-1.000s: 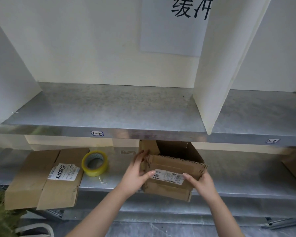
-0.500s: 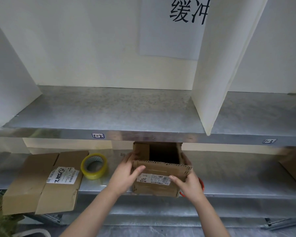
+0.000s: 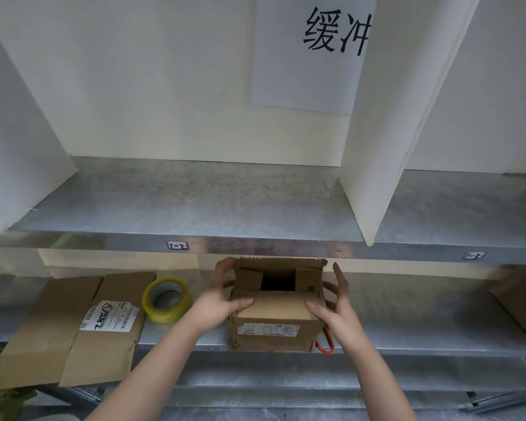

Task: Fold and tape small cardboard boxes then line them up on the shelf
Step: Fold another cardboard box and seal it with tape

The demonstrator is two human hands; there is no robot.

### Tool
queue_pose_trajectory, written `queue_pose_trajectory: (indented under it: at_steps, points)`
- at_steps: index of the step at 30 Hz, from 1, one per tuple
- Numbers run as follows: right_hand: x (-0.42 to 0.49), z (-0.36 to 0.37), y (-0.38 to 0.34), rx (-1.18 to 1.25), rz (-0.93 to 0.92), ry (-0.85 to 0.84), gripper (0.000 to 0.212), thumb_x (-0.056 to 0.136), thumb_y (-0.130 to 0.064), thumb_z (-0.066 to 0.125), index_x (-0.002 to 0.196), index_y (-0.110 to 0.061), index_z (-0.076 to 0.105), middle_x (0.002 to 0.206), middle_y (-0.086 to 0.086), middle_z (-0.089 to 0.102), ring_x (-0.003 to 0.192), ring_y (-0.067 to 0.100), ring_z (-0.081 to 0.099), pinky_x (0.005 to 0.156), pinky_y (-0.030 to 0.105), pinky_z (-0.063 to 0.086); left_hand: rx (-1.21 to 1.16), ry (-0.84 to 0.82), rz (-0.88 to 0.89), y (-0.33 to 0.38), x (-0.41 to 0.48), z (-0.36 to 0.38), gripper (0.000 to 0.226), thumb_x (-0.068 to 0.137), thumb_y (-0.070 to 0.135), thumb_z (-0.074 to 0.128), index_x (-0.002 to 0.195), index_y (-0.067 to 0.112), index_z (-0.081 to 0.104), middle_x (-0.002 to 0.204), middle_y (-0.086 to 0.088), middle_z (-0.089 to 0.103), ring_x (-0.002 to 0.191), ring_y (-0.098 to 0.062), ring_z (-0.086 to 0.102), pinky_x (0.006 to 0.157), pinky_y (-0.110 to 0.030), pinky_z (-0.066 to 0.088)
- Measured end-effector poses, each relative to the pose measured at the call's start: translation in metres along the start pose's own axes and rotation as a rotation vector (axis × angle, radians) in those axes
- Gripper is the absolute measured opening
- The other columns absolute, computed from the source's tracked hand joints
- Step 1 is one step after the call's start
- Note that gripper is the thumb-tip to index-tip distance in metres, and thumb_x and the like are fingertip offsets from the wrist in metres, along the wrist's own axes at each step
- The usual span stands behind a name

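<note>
Box sits in the lower middle of the frame, on the front edge of the lower shelf, and both hands are on it. It's small, brown cardboard, with a white printed label on the side facing the camera. Top isn't closed: the near flap is folded down flat, two side flaps are partly tucked in, and you can see a dark square gap between them. The far flap stands up against the underside of the upper shelf.

Left hand wraps the left side of the box, thumb pressed on the near flap and fingers curled round the far left corner. Right hand is mostly open, thumb laid on the near flap, fingers stretched up along the right side, and I can't tell if those fingers actually touch the cardboard.

Something orange-red and loop shaped pokes out from behind the lower right corner of the box, too hidden to say what it is.

Left of the box there's a roll of yellowish tape lying on the same shelf, near the left hand but not touching it. Further left, lower left of the frame, is a flattened cardboard box with a white label with handwriting on it, hanging over the shelf edge.

Upper shelf has white dividers and a white sheet with black characters at top centre.
</note>
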State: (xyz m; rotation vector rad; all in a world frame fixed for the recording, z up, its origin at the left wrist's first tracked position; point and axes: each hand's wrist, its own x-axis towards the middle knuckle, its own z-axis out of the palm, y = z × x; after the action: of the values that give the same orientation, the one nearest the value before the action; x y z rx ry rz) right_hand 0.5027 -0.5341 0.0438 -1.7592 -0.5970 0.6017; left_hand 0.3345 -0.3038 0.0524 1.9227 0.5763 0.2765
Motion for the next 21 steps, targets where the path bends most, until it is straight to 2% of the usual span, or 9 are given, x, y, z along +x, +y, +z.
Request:
queue_pose_trajectory:
  at_steps: [3, 5, 7, 9, 11, 13, 15, 17, 21]
  points:
    - [0.003, -0.004, 0.001, -0.088, 0.000, -0.058, 0.084, 0.081, -0.039, 0.075, 0.141, -0.060, 0.021, 0.152, -0.006, 0.032, 0.138, 0.022, 0.038, 0.109, 0.053, 0.040, 0.115, 0.067, 0.010, -0.011, -0.011, 0.003, 0.090, 0.064, 0.057, 0.081, 0.123, 0.065, 0.014, 0.133, 0.025, 0.035, 0.119, -0.006, 0.046, 0.095, -0.023, 0.041]
    - [0.002, -0.001, 0.008, -0.121, -0.007, -0.106, 0.084, 0.081, -0.028, 0.076, 0.141, -0.056, 0.023, 0.153, -0.008, 0.030, 0.141, 0.020, 0.033, 0.113, 0.051, 0.036, 0.129, 0.093, -0.015, -0.023, -0.018, 0.008, 0.095, 0.064, 0.058, 0.081, 0.130, 0.060, 0.012, 0.137, 0.021, 0.033, 0.122, -0.005, 0.044, 0.100, -0.026, 0.040]
    - [-0.003, 0.006, 0.019, -0.101, 0.013, -0.139, 0.097, 0.082, -0.016, 0.077, 0.145, -0.053, 0.012, 0.156, -0.009, 0.024, 0.145, 0.016, 0.023, 0.117, 0.047, 0.031, 0.090, 0.090, -0.025, -0.033, -0.025, 0.014, 0.092, 0.068, 0.050, 0.082, 0.133, 0.057, 0.017, 0.141, 0.019, 0.034, 0.125, -0.008, 0.045, 0.102, -0.029, 0.042]
    - [-0.009, 0.012, 0.029, -0.053, 0.022, -0.140, 0.098, 0.083, -0.015, 0.076, 0.145, -0.055, 0.010, 0.152, -0.017, 0.024, 0.143, 0.008, 0.021, 0.114, 0.034, 0.036, 0.064, 0.069, -0.025, -0.038, -0.028, 0.019, 0.084, 0.071, 0.046, 0.082, 0.130, 0.058, 0.023, 0.143, 0.019, 0.035, 0.126, -0.006, 0.044, 0.103, -0.029, 0.042]
    - [-0.011, 0.012, 0.036, -0.005, 0.024, -0.109, 0.082, 0.085, -0.017, 0.074, 0.142, -0.052, 0.026, 0.149, -0.018, 0.034, 0.140, 0.008, 0.031, 0.110, 0.029, 0.041, 0.091, 0.059, -0.027, -0.037, -0.027, 0.021, 0.068, 0.076, 0.045, 0.078, 0.127, 0.052, 0.033, 0.139, 0.016, 0.040, 0.127, -0.007, 0.043, 0.105, -0.030, 0.040]
    - [-0.009, 0.011, 0.038, -0.059, 0.025, -0.029, 0.063, 0.088, -0.015, 0.071, 0.137, -0.042, 0.042, 0.145, -0.009, 0.044, 0.137, 0.014, 0.039, 0.112, 0.041, 0.039, 0.151, 0.062, -0.004, -0.034, -0.024, 0.024, 0.047, 0.081, 0.044, 0.073, 0.119, 0.046, 0.044, 0.133, 0.015, 0.042, 0.125, -0.008, 0.045, 0.105, -0.027, 0.039]
    - [-0.004, 0.012, 0.036, -0.163, -0.003, 0.064, 0.046, 0.091, -0.019, 0.067, 0.128, -0.037, 0.049, 0.141, -0.001, 0.050, 0.134, 0.018, 0.043, 0.113, 0.041, 0.037, 0.183, 0.083, 0.011, -0.031, -0.022, 0.028, 0.038, 0.085, 0.044, 0.069, 0.118, 0.039, 0.051, 0.134, 0.017, 0.038, 0.126, -0.008, 0.043, 0.106, -0.025, 0.036]
    - [-0.001, 0.017, 0.032, -0.217, -0.013, 0.095, 0.040, 0.094, -0.026, 0.063, 0.130, -0.035, 0.049, 0.141, 0.001, 0.050, 0.133, 0.018, 0.044, 0.111, 0.033, 0.036, 0.143, 0.056, -0.020, -0.030, -0.021, 0.032, 0.052, 0.084, 0.050, 0.067, 0.130, 0.037, 0.046, 0.141, 0.022, 0.027, 0.131, -0.004, 0.034, 0.107, -0.022, 0.029]
    - [0.002, 0.023, 0.032, -0.210, 0.015, 0.038, 0.056, 0.092, -0.042, 0.062, 0.143, -0.032, 0.040, 0.145, -0.007, 0.044, 0.135, 0.012, 0.039, 0.111, 0.032, 0.034, 0.210, -0.002, -0.009, -0.033, -0.017, 0.034, 0.077, 0.080, 0.050, 0.072, 0.144, 0.035, 0.032, 0.155, 0.018, 0.012, 0.140, -0.003, 0.019, 0.114, -0.022, 0.020]
